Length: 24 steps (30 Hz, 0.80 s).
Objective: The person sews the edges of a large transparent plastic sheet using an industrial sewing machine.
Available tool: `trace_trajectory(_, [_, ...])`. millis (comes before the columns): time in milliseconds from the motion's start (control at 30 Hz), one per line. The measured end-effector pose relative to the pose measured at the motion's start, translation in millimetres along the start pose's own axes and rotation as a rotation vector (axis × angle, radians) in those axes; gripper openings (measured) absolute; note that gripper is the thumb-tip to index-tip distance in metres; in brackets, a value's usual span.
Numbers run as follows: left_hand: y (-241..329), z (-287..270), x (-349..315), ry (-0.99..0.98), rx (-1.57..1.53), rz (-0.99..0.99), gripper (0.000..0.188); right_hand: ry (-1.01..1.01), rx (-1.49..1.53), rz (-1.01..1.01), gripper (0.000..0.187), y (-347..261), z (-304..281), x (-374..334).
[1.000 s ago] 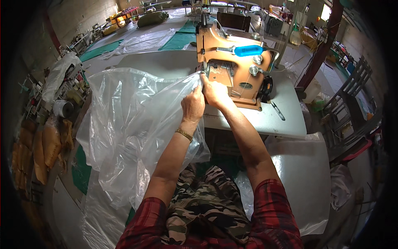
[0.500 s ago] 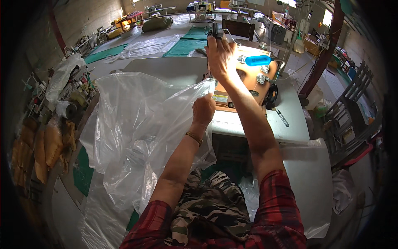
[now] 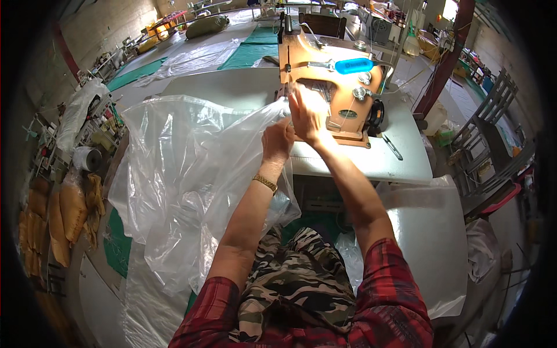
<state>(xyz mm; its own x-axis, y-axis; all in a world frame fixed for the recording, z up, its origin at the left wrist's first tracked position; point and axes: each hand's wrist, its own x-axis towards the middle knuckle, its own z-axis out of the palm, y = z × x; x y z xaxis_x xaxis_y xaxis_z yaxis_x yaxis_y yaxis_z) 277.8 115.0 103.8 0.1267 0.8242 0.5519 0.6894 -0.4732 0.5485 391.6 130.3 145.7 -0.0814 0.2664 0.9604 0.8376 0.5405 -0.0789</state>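
A tan sewing machine (image 3: 342, 58) stands on the pale work table, lit brightly around its needle. A large clear plastic sheet (image 3: 174, 151) drapes over the table's left side and down past my lap. Its upper right corner reaches the needle area. My left hand (image 3: 278, 141) is closed on that corner, just in front of the machine. My right hand (image 3: 311, 113) is raised beside the needle, fingers stretched upward and partly washed out by glare. Nothing shows in it. Whether its fingertips touch the machine is hidden.
Metal tweezers (image 3: 393, 147) lie on the table right of the machine, by its black handwheel (image 3: 376, 113). A blue bottle-shaped piece (image 3: 354, 65) sits across the machine. Brown wrapped bundles (image 3: 72, 211) stand at left. A dark chair (image 3: 490, 124) and reddish post (image 3: 444, 64) are at right.
My right hand has come down from the top of the machine's head to beside the needle. My left hand keeps hold of the sheet's corner. The view has shifted slightly.
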Motion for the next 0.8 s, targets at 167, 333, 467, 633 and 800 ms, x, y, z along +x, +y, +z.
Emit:
trace_trajectory(167, [-13.5,6.1,-2.3,0.066,-0.068,0.077,0.021,-0.375,0.099,0.366,0.037,-3.7,-10.6,-106.1])
trace_trajectory(333, [-10.1,5.2,-1.2,0.134,-0.079,0.132,0.022,-0.469,0.131,0.332,0.03,-10.2,-18.8,-108.1])
trace_trajectory(467, [-5.8,2.6,4.7,0.103,-0.046,0.122,0.021,-0.442,0.127,0.309,0.028,-7.9,-16.2,-110.4])
trace_trajectory(633, [-7.2,3.4,10.8,0.13,-0.018,0.144,0.023,-0.446,0.103,0.299,0.026,-8.5,-14.0,-110.5])
trace_trajectory(800, [-1.7,0.5,12.7,0.093,0.038,0.092,0.023,-0.413,0.069,0.282,0.015,-11.2,-13.9,-111.8])
